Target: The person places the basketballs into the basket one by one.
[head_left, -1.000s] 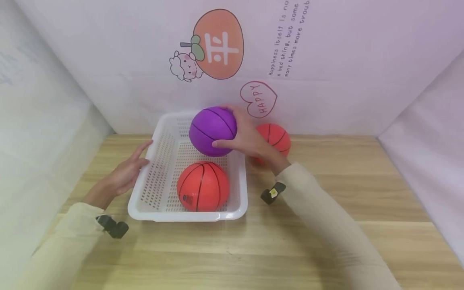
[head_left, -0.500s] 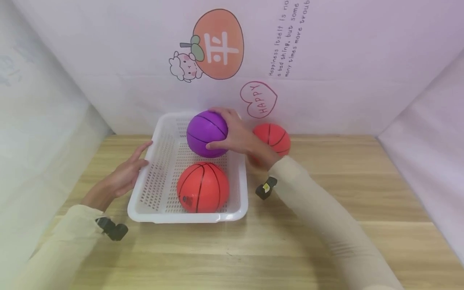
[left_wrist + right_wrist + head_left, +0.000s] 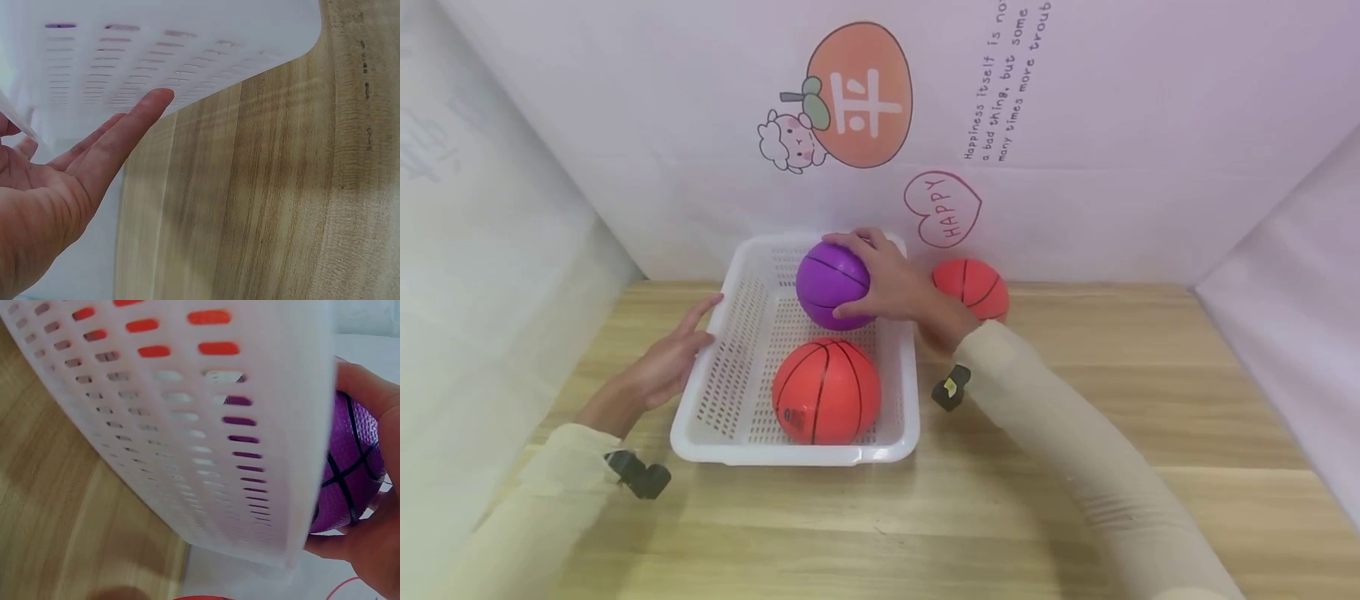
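In the head view my right hand (image 3: pixel 891 279) grips a purple toy basketball (image 3: pixel 831 283) from its right side, low in the far end of a white perforated plastic basket (image 3: pixel 793 456). Thumb and fingers curve round the ball (image 3: pixel 350 462) in the right wrist view; whether it touches the basket floor cannot be told. A red toy basketball (image 3: pixel 827 392) sits in the basket's near end. My left hand (image 3: pixel 662 367) touches the basket's left rim. Its fingers extend fairly straight beside the basket wall (image 3: pixel 187 44) in the left wrist view.
Another red toy basketball (image 3: pixel 972 283) lies outside the basket to the right, by the back wall and partly behind my right forearm. The wooden table (image 3: pixel 925 533) is enclosed by white printed cloth (image 3: pixel 1075 217) at the back and sides.
The purple toy basketball has gone down into the basket's far end with my right hand round it. My left hand stays at the rim. The head view has shifted slightly.
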A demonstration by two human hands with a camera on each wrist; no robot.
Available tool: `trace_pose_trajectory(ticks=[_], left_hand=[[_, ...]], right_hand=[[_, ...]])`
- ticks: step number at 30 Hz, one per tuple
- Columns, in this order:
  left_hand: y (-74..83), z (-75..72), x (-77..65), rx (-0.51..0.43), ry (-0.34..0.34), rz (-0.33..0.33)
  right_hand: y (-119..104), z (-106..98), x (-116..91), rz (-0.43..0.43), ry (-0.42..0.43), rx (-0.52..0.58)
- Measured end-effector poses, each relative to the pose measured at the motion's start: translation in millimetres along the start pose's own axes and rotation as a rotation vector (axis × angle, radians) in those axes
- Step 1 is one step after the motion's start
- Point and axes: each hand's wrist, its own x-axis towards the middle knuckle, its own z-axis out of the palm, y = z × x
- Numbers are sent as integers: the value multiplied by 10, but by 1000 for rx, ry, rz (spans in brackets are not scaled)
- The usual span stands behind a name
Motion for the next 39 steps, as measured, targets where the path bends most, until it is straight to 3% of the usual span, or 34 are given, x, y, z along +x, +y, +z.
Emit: trace_pose_trajectory(ticks=[6, 21, 39], left_hand=[[7, 31, 28, 11, 0, 4], [23, 34, -17, 9, 5, -14], [20, 32, -23, 11, -5, -9]], right_hand=[[84, 48, -9, -12, 4, -39], [113, 207, 78, -40, -121, -142], [55, 170, 65, 57, -171, -164]])
